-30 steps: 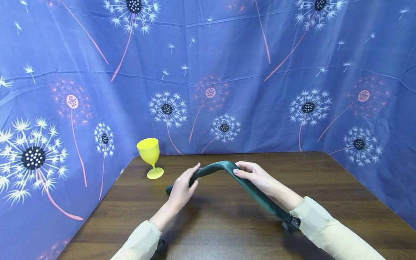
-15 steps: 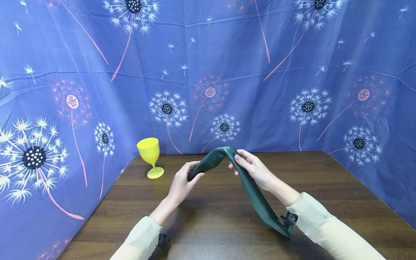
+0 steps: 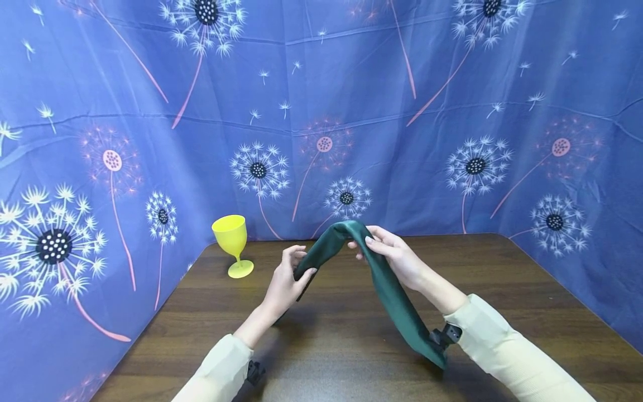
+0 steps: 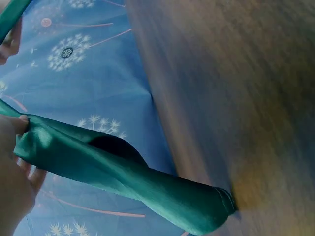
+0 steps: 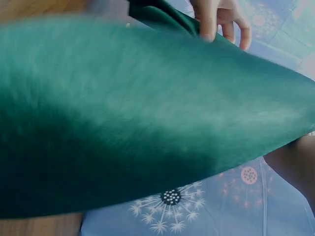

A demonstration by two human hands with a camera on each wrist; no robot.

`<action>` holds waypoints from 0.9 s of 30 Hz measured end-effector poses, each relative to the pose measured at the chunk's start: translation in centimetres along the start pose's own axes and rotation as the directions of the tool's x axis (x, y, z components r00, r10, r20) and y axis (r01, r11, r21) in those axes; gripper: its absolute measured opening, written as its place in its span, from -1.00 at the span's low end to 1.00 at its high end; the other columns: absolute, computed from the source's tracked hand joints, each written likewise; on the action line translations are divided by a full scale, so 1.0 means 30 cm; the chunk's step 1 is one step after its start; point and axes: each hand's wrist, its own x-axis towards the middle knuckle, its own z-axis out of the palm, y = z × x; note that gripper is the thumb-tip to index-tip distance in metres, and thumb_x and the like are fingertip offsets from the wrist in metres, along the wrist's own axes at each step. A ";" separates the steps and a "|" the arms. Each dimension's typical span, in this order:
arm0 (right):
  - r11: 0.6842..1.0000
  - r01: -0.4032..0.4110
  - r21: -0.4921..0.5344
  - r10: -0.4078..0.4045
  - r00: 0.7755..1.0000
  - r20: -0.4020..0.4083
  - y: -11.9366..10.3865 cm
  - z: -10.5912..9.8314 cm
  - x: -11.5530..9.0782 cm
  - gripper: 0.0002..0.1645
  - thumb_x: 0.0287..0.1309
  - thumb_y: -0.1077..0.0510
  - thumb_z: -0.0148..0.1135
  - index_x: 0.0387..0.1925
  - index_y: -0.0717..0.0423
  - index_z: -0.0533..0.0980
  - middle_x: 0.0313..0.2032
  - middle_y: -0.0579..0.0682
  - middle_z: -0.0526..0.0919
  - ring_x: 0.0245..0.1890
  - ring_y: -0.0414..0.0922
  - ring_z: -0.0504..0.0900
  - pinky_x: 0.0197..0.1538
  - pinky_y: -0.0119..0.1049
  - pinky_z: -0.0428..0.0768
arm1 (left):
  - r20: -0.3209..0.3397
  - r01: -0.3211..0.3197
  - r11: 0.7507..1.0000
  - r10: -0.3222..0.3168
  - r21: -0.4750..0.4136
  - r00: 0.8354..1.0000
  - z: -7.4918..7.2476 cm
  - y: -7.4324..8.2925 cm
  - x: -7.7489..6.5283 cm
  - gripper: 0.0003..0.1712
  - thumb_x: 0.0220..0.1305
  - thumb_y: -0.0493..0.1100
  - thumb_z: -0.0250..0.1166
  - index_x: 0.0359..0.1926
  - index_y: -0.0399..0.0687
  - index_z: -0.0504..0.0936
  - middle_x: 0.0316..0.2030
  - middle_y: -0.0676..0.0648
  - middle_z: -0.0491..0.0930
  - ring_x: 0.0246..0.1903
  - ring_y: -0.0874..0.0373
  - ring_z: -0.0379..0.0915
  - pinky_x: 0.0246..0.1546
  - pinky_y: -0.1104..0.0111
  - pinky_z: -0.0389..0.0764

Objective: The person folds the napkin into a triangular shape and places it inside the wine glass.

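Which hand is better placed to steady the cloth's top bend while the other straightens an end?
Probably the right hand: it holds the green cloth close beside the top bend. The left hand holds it lower down, nearer one end.

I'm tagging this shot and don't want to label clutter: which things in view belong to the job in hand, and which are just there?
Seemingly in the job:
green cloth strip, bent over in an arch
left hand, holding it
right hand, holding it near the bend

Seemingly just there:
yellow goblet, standing untouched
wooden table
blue dandelion-print backdrop
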 end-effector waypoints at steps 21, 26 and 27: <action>0.995 0.076 0.070 -0.068 0.992 -0.110 -0.061 0.041 0.029 -0.69 0.34 0.17 0.01 0.09 0.05 0.34 -0.13 -0.16 0.68 -0.15 -0.25 0.62 -0.24 -0.43 0.56 | 0.145 -0.192 0.981 0.187 0.026 0.972 0.045 0.068 0.041 -0.69 0.21 -0.38 0.22 -0.04 -0.05 0.63 -0.14 -0.02 0.46 -0.39 0.28 0.34 -0.44 0.54 0.39; 0.993 0.089 0.083 -0.076 0.986 -0.145 -0.083 0.064 0.039 -0.72 0.33 0.19 0.01 0.06 0.06 0.35 -0.16 -0.15 0.68 -0.18 -0.24 0.63 -0.13 -0.40 0.59 | 0.138 -0.183 0.983 0.184 -0.016 0.973 0.057 0.089 0.057 -0.75 0.16 -0.40 0.26 -0.18 -0.04 0.66 -0.24 0.00 0.45 -0.42 0.27 0.32 -0.41 0.53 0.41; 0.992 0.092 0.087 -0.078 0.985 -0.154 -0.087 0.069 0.041 -0.72 0.32 0.19 0.02 0.05 0.06 0.35 -0.17 -0.15 0.68 -0.18 -0.23 0.63 -0.10 -0.40 0.59 | 0.142 -0.173 0.984 0.176 -0.035 0.974 0.060 0.094 0.061 -0.77 0.16 -0.41 0.27 -0.19 -0.05 0.66 -0.25 0.00 0.44 -0.39 0.27 0.35 -0.38 0.54 0.45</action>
